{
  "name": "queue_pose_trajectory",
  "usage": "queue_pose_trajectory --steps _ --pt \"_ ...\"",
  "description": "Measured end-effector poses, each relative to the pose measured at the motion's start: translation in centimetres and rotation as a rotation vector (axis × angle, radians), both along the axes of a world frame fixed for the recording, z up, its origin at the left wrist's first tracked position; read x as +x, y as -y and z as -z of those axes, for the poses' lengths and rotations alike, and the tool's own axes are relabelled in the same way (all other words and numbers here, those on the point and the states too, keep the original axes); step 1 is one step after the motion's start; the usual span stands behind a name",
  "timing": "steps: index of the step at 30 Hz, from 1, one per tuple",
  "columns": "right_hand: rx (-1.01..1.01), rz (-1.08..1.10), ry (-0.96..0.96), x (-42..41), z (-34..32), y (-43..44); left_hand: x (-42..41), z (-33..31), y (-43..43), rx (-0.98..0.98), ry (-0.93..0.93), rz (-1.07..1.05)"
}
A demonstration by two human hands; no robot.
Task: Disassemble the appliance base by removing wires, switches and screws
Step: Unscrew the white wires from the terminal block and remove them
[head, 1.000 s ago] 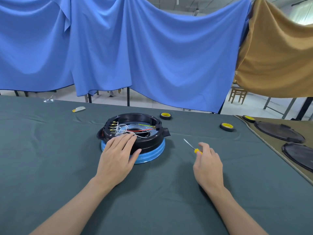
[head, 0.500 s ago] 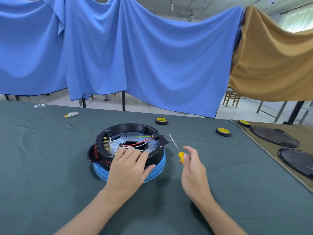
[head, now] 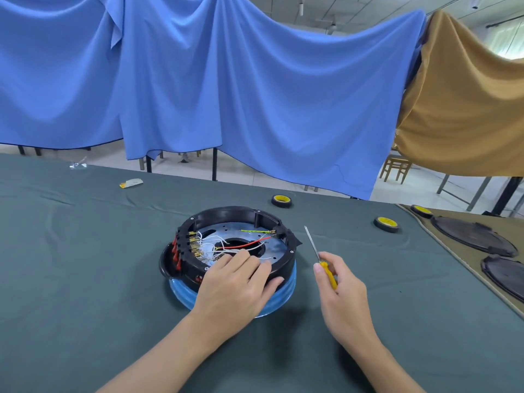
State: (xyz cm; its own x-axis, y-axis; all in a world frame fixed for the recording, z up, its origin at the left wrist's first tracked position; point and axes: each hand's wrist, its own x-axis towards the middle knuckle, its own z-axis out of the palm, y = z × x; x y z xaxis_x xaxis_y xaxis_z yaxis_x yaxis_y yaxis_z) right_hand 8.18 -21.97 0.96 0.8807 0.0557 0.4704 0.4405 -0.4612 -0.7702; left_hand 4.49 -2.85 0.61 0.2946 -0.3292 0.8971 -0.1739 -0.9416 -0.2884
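— Hands, status?
— Left hand (head: 235,282): flat, pressing appliance base (head: 226,219), mid-bench (head: 85,265). Right hand (head: 340,290): pinching screwdriver (head: 329,275), just beside base.
— Hazards?
— Tip may snag loose wires (head: 246,245) if driven in carelessly; base may slide if pressing eases.

Workshop hall: cloth-covered worktable (head: 85,251), tape rolls (head: 386,224)

Under our left hand (head: 235,287) we see the appliance base (head: 226,213), black above a blue rim, with white, red and yellow-green wires (head: 249,244) and red switches (head: 175,252). The screwdriver (head: 329,275) in our right hand (head: 344,293) has a yellow handle. Beneath both hands lies a plain dark green tablecloth (head: 85,265); beyond them hang a blue drape (head: 255,95) and an ochre drape (head: 467,109).
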Motion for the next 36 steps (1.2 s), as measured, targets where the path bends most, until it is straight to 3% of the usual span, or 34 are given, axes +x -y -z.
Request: queue_pose_trajectory --steps 9,19,23,26,30,36 --pt "-0.068 -0.052 0.035 -0.8 -0.1 -0.5 -0.7 0.2 -0.5 -0.033 -0.047 0.049" --pt "-0.164 -0.013 0.274 -0.9 -0.2 -1.2 -1.1 -0.2 -0.6 -0.131 -0.108 0.091" --pt "-0.081 -0.007 0.228 -1.1 -0.4 -1.5 -1.4 -0.2 -1.0 -0.201 -0.16 0.168" --pt "0.056 -0.018 0.088 -1.0 -0.3 -1.7 -1.6 -0.3 -1.6 -0.241 -0.196 0.242" --pt "0.11 -0.024 0.043 -0.9 -0.5 -2.0 -1.8 -1.1 -1.9 -0.411 -0.214 0.288" --pt "0.101 0.186 0.089 0.6 -2.1 -0.8 -2.1 -1.6 -3.3 -0.703 -0.278 0.271"
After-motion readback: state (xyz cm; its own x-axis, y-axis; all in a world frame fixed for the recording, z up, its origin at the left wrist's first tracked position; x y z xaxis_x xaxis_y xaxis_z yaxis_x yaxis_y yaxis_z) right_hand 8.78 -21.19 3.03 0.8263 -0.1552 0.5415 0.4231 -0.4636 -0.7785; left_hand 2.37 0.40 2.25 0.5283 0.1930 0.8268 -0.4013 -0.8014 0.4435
